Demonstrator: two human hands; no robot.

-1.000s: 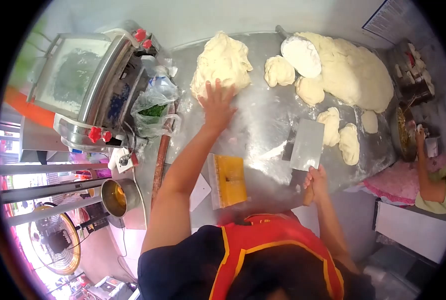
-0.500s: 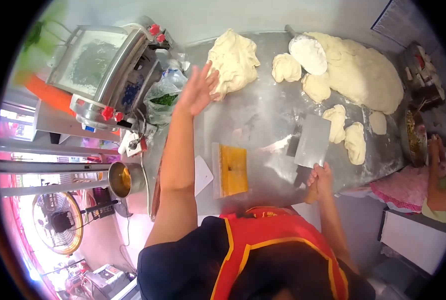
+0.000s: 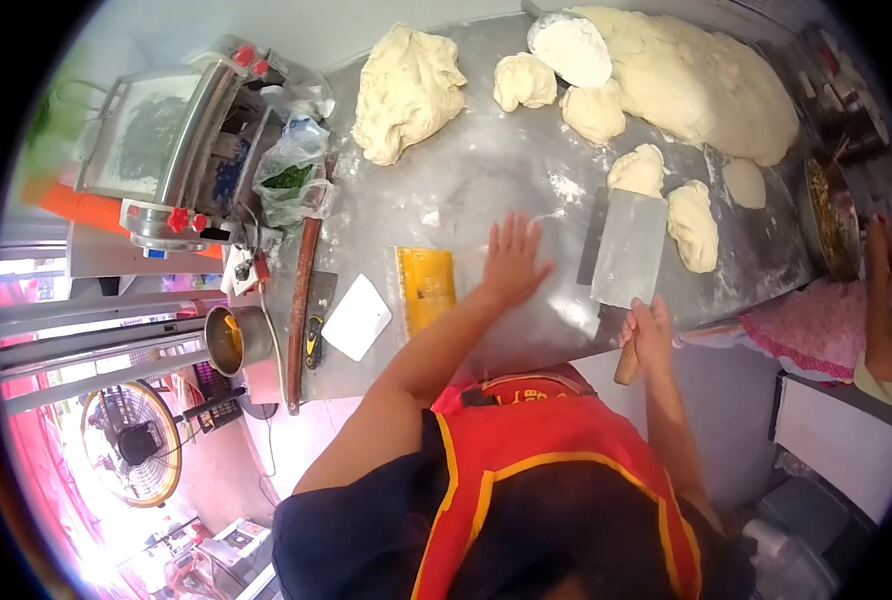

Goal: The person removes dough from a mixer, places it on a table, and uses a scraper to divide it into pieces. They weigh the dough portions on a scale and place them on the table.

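Observation:
My left hand [image 3: 513, 262] is over the middle of the metal table [image 3: 366, 215], fingers spread and nothing in it, just right of a yellow slab in a clear wrapper [image 3: 426, 288]. In my right hand [image 3: 650, 333] is the wooden handle of a wide cleaver [image 3: 630, 250], its blade pointing away from me. The blade's far end is beside or over a dough piece [image 3: 637, 171]; whether they touch I cannot tell. To its right lies another dough piece [image 3: 693, 227]. A big dough lump [image 3: 407, 92] rests at the back left.
At the back right are a large dough mass [image 3: 701, 85] and a bowl of white flour [image 3: 570, 49]. A white scraper [image 3: 357, 317] and a yellow-black cutter [image 3: 313, 342] lie left. A rolling machine [image 3: 186, 150] stands far left. A co-worker's arm [image 3: 883, 310] shows far right.
My left hand has moved off the big dough lump, toward me and to the right. The cleaver, still in my right hand, is turned slightly. The camera view has shifted.

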